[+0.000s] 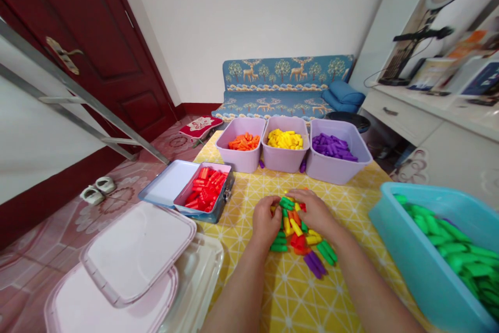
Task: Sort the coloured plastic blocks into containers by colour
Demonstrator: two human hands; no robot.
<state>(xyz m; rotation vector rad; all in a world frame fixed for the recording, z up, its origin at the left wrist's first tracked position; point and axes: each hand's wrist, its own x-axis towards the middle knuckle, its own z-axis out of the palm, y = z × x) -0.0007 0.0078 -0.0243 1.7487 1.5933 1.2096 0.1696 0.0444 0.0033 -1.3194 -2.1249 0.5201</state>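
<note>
A loose pile of small, finger-shaped plastic pieces (295,228) in green, yellow, orange, red and purple lies on the table between my two hands. My left hand (266,223) rests at the pile's left side, its fingers curled in with the thumb near green pieces (287,203); what it grips, if anything, is hidden. Over the far right side of the pile reaches my right hand (315,209), fingers stretched out and touching the pieces. Purple pieces (315,264) lie at the near edge, beside a few green ones (326,253).
Lilac bins hold orange (238,161), yellow (284,161) and purple pieces (335,171). A hinged tin (206,215) with red pieces stands left. At right is a turquoise tub (405,250) of green pieces. Lids (140,250) overlap at the table's left. Behind stands a patterned sofa (273,99).
</note>
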